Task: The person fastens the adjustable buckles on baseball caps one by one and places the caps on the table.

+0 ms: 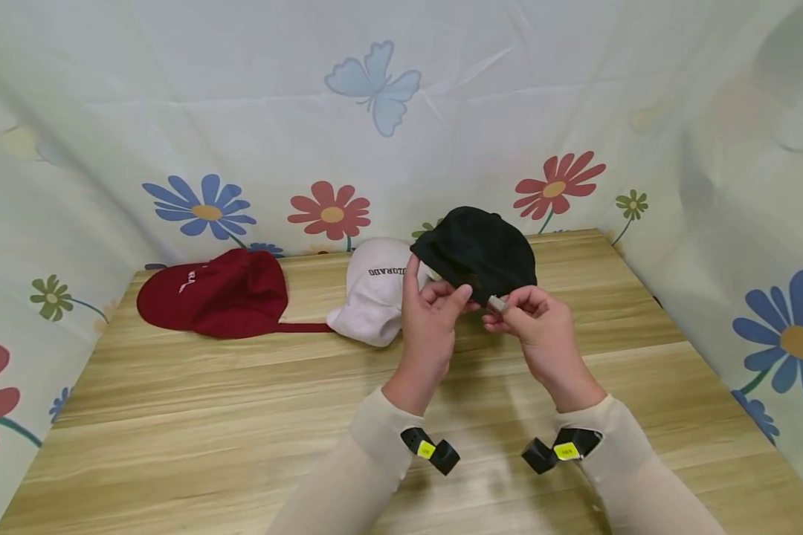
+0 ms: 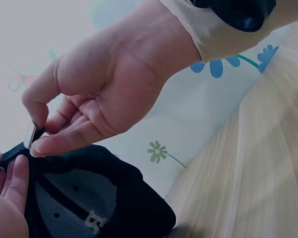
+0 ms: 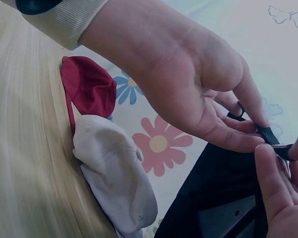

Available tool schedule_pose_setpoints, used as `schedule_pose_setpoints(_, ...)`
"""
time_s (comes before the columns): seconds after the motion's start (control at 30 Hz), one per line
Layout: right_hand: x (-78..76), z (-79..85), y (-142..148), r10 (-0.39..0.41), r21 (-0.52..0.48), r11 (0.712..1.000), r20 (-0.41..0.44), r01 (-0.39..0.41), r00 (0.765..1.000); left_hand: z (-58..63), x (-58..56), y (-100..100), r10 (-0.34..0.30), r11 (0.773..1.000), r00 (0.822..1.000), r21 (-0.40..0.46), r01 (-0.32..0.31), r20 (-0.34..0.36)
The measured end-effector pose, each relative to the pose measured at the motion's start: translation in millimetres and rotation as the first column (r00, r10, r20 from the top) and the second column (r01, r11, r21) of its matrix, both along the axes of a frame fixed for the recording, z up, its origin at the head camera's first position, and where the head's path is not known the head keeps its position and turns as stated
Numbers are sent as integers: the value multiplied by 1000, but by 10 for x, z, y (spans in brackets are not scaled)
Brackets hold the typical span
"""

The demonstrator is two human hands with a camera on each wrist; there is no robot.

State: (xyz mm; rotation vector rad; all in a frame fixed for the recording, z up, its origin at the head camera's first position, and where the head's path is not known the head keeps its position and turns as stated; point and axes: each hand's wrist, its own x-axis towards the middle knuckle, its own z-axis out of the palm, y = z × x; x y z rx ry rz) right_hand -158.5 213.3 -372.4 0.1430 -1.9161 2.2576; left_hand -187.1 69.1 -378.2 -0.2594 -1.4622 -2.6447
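A black baseball cap (image 1: 475, 249) is held up above the table by both hands, and its open underside faces the left wrist view. My left hand (image 1: 428, 327) pinches the cap's back strap (image 3: 267, 135) between thumb and fingers, while its raised index finger reaches the cap's edge. On the other side, my right hand (image 1: 552, 334) grips the small metal buckle (image 1: 498, 304) on that strap between thumb and index finger. A white cap (image 1: 371, 312) with dark lettering lies just left of the left hand, partly hidden by it.
Farther left on the wooden table (image 1: 241, 431) lies a dark red cap (image 1: 234, 293), its strap (image 1: 304, 328) stretching to the white cap. A pale flower-printed cloth (image 1: 442, 111) hangs behind the table and along both sides.
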Motion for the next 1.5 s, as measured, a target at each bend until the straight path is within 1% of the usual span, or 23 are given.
schedule_pose_setpoints(0.13, 0, 5, 19, 24, -60, 998, -23, -25, 999, 10, 9, 14, -2, 1000, 1000, 20, 2, 9)
schedule_pose_setpoints(0.3, -16, -17, 42, 57, -130, 990, -27, -60, 998, 12, 10, 30, 2, 1000, 1000, 25, -2, 27)
schedule_pose_setpoints(0.37, -21, -25, 53, 73, -126, 989, -21, -75, 997, 8, 7, 32, 6, 1000, 1000, 21, -6, 28)
schedule_pose_setpoints(0.47, -20, -31, 67, 94, -92, 991, -14, -95, 995, 0, 1, 31, 7, 1000, 1000, 14, -8, 27)
schedule_pose_setpoints(0.57, -14, -23, 62, 97, -65, 993, -12, -98, 995, 2, 5, 24, 1, 1000, 1000, 11, -1, 26)
schedule_pose_setpoints(0.7, -16, -17, 37, 84, -68, 994, -23, -85, 996, 29, 10, 13, -6, 999, 999, 41, 5, 42)
schedule_pose_setpoints(0.87, -19, -20, 21, 74, -96, 992, -42, -78, 996, 70, 4, -2, -11, 996, 996, 91, 3, 83)
schedule_pose_setpoints(1.13, -5, -1, 48, 89, -106, 990, -53, -95, 995, 89, -41, 7, -8, 988, 989, 153, -15, 146)
schedule_pose_setpoints(1.33, -33, -28, 68, 123, -127, 984, -22, -125, 992, 104, -46, 1, -4, 988, 986, 154, -23, 169)
schedule_pose_setpoints(1.5, -29, -56, 64, 165, -110, 981, 16, -163, 986, 85, -26, -3, -5, 989, 982, 147, -23, 186)
